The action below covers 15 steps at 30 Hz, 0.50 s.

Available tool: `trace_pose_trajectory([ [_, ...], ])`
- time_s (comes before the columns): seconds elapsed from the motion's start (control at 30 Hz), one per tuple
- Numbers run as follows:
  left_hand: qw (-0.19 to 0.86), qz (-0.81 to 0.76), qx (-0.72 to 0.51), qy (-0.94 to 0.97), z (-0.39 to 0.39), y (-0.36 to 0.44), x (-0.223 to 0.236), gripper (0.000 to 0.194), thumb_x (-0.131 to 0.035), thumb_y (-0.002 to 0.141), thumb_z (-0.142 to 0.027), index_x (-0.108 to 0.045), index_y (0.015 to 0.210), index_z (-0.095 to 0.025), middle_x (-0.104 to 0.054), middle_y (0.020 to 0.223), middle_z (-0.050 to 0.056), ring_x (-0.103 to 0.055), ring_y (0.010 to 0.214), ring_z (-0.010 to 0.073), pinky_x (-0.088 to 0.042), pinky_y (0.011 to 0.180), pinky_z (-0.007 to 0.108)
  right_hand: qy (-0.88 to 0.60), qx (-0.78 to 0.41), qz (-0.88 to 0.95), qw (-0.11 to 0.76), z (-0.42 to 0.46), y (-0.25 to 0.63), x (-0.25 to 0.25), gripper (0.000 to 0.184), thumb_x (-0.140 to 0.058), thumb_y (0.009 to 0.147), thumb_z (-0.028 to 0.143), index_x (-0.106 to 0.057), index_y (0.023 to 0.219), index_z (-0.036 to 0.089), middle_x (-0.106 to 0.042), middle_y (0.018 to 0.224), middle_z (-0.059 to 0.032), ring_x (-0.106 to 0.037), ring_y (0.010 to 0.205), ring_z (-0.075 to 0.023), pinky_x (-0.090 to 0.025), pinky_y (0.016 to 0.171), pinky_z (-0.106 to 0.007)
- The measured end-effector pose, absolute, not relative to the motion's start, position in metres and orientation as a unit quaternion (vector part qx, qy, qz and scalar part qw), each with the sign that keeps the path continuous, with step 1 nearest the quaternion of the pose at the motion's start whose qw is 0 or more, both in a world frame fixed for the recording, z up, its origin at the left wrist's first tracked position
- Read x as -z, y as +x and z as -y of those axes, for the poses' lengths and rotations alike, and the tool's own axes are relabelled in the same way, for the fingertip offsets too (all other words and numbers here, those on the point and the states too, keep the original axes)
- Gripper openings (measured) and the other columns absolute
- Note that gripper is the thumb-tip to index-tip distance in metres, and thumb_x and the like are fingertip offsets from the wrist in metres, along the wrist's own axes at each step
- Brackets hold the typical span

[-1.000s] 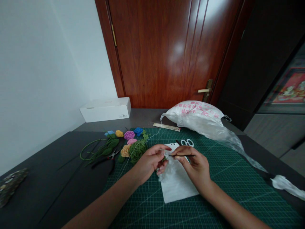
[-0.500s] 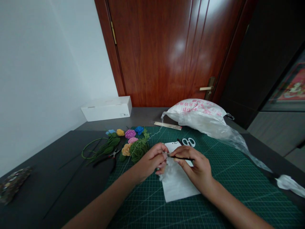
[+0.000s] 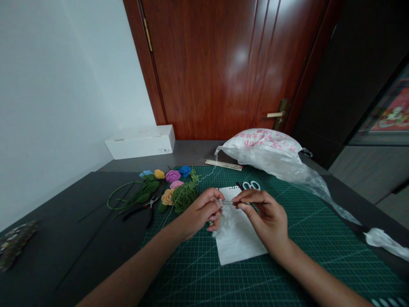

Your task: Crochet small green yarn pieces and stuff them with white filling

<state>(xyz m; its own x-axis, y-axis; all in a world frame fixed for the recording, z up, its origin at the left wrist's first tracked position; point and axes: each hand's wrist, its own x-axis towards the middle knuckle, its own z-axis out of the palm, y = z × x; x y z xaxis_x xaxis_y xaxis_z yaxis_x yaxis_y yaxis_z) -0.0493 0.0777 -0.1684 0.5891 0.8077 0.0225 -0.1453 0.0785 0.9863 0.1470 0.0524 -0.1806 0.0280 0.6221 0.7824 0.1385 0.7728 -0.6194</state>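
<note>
Above a sheet of white paper (image 3: 238, 245), my left hand (image 3: 201, 213) pinches a small fuzzy piece of white yarn work (image 3: 224, 219), partly hidden by the fingers. My right hand (image 3: 265, 211) is closed round a crochet hook (image 3: 228, 203), whose thin metal shaft reaches across to the left fingertips. Its tip is hidden at the yarn. A thin white strand (image 3: 207, 175) runs past the left hand toward the bag at the back. Just left of that hand lies a bundle of green yarn (image 3: 185, 198).
Crocheted flowers (image 3: 173, 176), green stems (image 3: 128, 184) and pliers (image 3: 150, 206) lie to the left. White-handled scissors (image 3: 251, 185) are behind the paper on the green cutting mat (image 3: 306, 238). A ruler (image 3: 223, 164), white box (image 3: 140, 143) and large plastic bag (image 3: 265, 143) stand farther back.
My right hand has drawn slightly right, away from the left, showing more of the hook's metal shaft between them. The view has shifted a little.
</note>
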Motion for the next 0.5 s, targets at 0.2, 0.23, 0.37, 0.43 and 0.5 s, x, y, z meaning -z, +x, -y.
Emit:
trace_pose_trajectory([
  [0.2, 0.690, -0.283, -0.347, 0.569, -0.078, -0.050, 0.169, 0.016, -0.056, 0.096, -0.035, -0.049, 0.100, -0.021, -0.041, 0.061, -0.009, -0.037, 0.044, 0.0070, -0.033, 0.043, 0.017, -0.269, -0.144, 0.691, 0.655, -0.048, 0.146, 0.173, 0.011, -0.074, 0.090, 0.014, -0.073, 0.091, 0.026, -0.081, 0.085, -0.0038, -0.078, 0.081, -0.0222, -0.062, 0.076, -0.039],
  [0.23, 0.696, -0.282, -0.347, 0.561, -0.078, -0.050, 0.168, 0.019, -0.057, 0.097, -0.038, -0.049, 0.100, -0.021, -0.041, 0.061, -0.009, -0.037, 0.044, 0.0072, -0.033, 0.043, 0.017, -0.266, -0.138, 0.697, 0.652, -0.048, 0.146, 0.172, 0.011, -0.074, 0.091, 0.015, -0.074, 0.091, 0.026, -0.081, 0.084, -0.0038, -0.078, 0.080, -0.0224, -0.063, 0.074, -0.039],
  [0.37, 0.729, -0.265, -0.344, 0.529, -0.078, -0.050, 0.168, 0.030, -0.060, 0.096, -0.049, -0.051, 0.100, -0.020, -0.043, 0.064, -0.007, -0.038, 0.047, 0.0073, -0.037, 0.044, 0.018, -0.253, -0.119, 0.707, 0.650, -0.048, 0.145, 0.169, 0.012, -0.074, 0.090, 0.014, -0.074, 0.092, 0.026, -0.082, 0.084, -0.0038, -0.079, 0.079, -0.0225, -0.063, 0.073, -0.039],
  [0.43, 0.739, -0.252, -0.347, 0.520, -0.078, -0.050, 0.168, 0.033, -0.061, 0.096, -0.052, -0.052, 0.100, -0.020, -0.043, 0.065, -0.007, -0.037, 0.047, 0.0070, -0.037, 0.043, 0.018, -0.247, -0.114, 0.710, 0.650, -0.048, 0.145, 0.169, 0.013, -0.074, 0.090, 0.013, -0.074, 0.093, 0.026, -0.082, 0.085, -0.0038, -0.079, 0.080, -0.0226, -0.063, 0.074, -0.039],
  [0.5, 0.750, -0.238, -0.345, 0.512, -0.079, -0.051, 0.168, 0.033, -0.061, 0.096, -0.052, -0.053, 0.100, -0.020, -0.043, 0.065, -0.007, -0.036, 0.046, 0.0069, -0.038, 0.042, 0.018, -0.245, -0.114, 0.712, 0.648, -0.048, 0.145, 0.170, 0.015, -0.074, 0.090, 0.012, -0.074, 0.094, 0.026, -0.082, 0.085, -0.0038, -0.078, 0.081, -0.0227, -0.063, 0.075, -0.039],
])
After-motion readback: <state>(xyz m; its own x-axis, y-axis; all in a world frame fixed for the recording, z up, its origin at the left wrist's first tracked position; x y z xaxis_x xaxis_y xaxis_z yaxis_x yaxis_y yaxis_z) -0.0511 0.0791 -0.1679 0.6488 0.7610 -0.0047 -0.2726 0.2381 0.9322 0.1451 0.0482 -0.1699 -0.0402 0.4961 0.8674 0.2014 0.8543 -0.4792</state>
